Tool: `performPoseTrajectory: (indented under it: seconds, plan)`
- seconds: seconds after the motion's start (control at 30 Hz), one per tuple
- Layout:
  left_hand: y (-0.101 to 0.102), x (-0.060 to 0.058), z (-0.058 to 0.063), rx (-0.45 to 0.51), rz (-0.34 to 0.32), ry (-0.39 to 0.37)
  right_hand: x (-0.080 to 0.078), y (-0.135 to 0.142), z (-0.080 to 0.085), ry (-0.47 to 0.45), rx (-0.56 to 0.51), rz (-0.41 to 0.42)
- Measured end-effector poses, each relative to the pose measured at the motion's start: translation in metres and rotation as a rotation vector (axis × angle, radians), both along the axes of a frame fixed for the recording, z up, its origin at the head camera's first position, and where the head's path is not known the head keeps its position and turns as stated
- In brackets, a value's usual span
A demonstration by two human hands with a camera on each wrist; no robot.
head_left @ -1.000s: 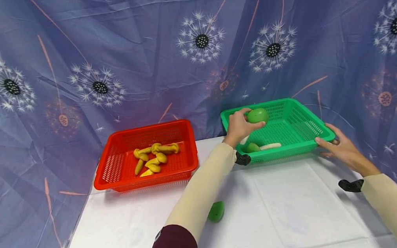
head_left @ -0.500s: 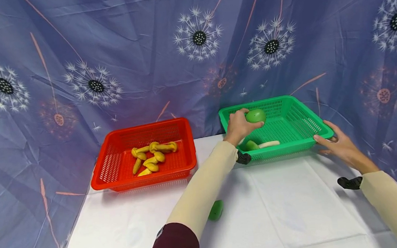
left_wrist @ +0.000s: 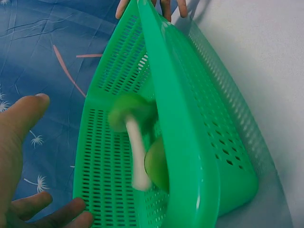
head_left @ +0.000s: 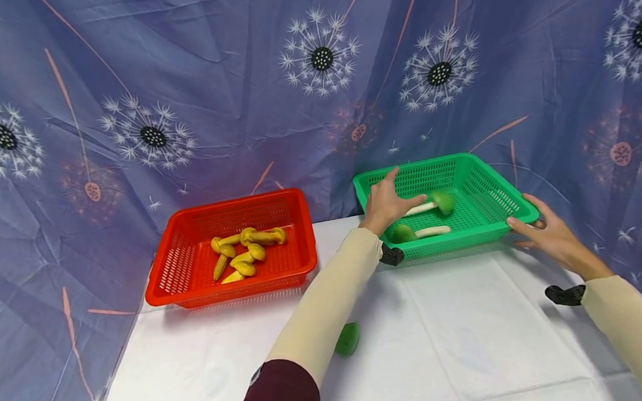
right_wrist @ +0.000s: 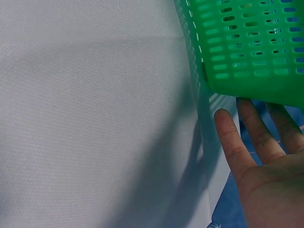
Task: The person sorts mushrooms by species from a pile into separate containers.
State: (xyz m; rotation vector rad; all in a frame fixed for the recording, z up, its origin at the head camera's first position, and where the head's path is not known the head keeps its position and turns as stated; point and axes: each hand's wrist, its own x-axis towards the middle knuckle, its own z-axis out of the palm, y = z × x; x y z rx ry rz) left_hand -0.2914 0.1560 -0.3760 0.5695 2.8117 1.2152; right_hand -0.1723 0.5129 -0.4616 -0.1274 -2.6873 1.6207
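Observation:
A green plastic basket [head_left: 464, 237] stands at the back right of the table. Inside lie a toy mushroom with a green cap and white stem [head_left: 443, 202] and, nearer the front wall, a second green-capped mushroom [head_left: 404, 234]. My left hand [head_left: 386, 206] hovers over the basket's left end, fingers and thumb spread apart with nothing between them. My right hand [head_left: 550, 238] holds the basket's front right corner, thumb at the rim; in the right wrist view several fingers [right_wrist: 259, 137] extend below the corner. A green cap [head_left: 347, 339] on the table is partly hidden by my left sleeve.
A red plastic basket [head_left: 260, 287] at the back left holds several yellow toy mushrooms [head_left: 250, 252]. White cloth [head_left: 470, 327] covers the table. A blue curtain with dandelion prints [head_left: 265, 90] hangs right behind both baskets.
My left hand has let go of the green-capped mushroom, which now lies in the green basket; its fingers have spread. My right hand stays at the basket corner.

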Motion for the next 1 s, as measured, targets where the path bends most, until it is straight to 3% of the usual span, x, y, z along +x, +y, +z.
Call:
performPoseTrajectory:
  seconds: [0.2,0.47,0.73,1.0]
  plan:
    - [-0.009,0.001,-0.003,0.008,-0.048,0.002,-0.002,0.0,-0.002,-0.008,-0.008,0.0]
    - [-0.041,0.006,0.006,0.004,-0.339,0.063,0.0,-0.002,-0.001,0.005,-0.02,-0.009]
    - [-0.088,0.029,0.016,-0.055,-0.559,0.057,-0.003,-0.001,0.0,0.003,-0.015,-0.011]
    - [-0.139,0.062,0.009,-0.081,-0.673,0.039,-0.009,-0.002,-0.001,0.003,-0.1,0.009]
